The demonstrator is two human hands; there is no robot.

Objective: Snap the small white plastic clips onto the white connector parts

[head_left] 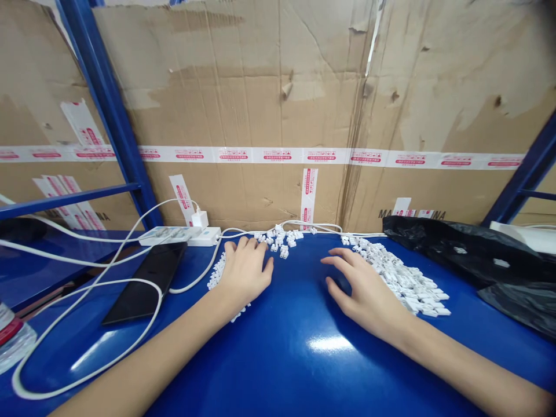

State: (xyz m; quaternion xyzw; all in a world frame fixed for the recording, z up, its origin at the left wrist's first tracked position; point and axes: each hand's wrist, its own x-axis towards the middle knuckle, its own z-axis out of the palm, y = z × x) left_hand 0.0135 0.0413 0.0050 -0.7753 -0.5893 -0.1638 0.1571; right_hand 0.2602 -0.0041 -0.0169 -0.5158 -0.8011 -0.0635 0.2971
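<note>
My left hand [247, 269] lies palm down over a pile of small white plastic pieces [216, 272], its fingers spread and its palm hiding part of them. Beyond its fingertips a looser cluster of white pieces [283, 237] sits near the back edge. To the right, my right hand [358, 284] hovers with thumb and fingers apart, and nothing shows between them. Beside it spreads a larger heap of white pieces [408, 281], partly behind the hand. What the pieces are exactly is too small to tell.
On the blue table [278, 359], a black tablet or phone [147, 284] lies at left among white cables [87, 295]. A power strip [178, 235] with a charger [200, 219] stands behind it. A bottle [13, 336] is far left, a black plastic bag [460, 255] right. Cardboard [243, 104] walls the back.
</note>
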